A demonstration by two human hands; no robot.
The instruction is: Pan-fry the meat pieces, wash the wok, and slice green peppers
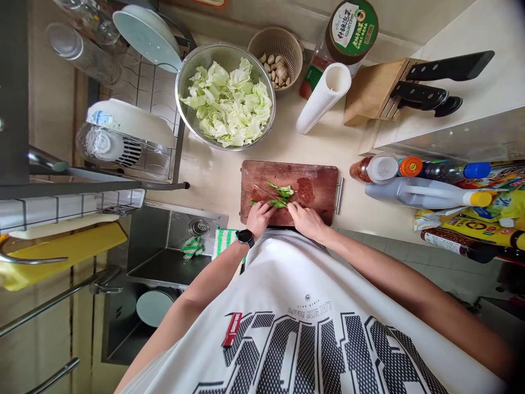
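Observation:
A reddish-brown wooden cutting board (311,189) lies on the cream counter in front of me. Pieces of green pepper (282,191) lie on it. My left hand (259,218), with a black watch on the wrist, is closed on a green pepper piece at the board's near edge. My right hand (307,220) is closed beside it, gripping what looks like a knife (268,195). Its thin blade slants across the green pieces.
A metal colander of cut cabbage (227,101) and a small basket of garlic (279,60) stand behind the board. A knife block (377,90) and paper roll (324,98) are at the back right. Bottles (418,191) lie at the right. The sink (172,257) and dish rack (127,131) are at the left.

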